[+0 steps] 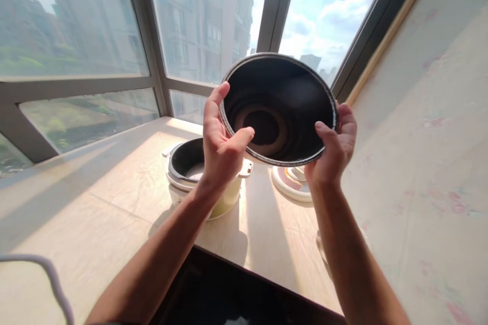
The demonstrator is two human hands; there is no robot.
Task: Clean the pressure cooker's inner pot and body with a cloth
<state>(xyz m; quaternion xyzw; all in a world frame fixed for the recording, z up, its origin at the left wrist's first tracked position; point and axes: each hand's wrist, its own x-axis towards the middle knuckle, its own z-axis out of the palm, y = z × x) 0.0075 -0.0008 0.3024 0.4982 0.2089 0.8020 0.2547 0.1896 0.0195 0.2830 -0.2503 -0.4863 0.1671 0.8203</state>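
Fingers of left hand (221, 147) and right hand (335, 150) are clamping the round black steel-rimmed pot (278, 106) at nine and three o'clock, open cream cooker base (186, 165) lying at seven, nearer the left.

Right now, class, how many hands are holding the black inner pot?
2. The left hand grips the left rim of the black inner pot, and the right hand grips its right rim. No other hands show.

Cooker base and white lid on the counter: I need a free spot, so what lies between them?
Only bare counter, partly shaded, shows between the cooker base and the white lid in the head view.
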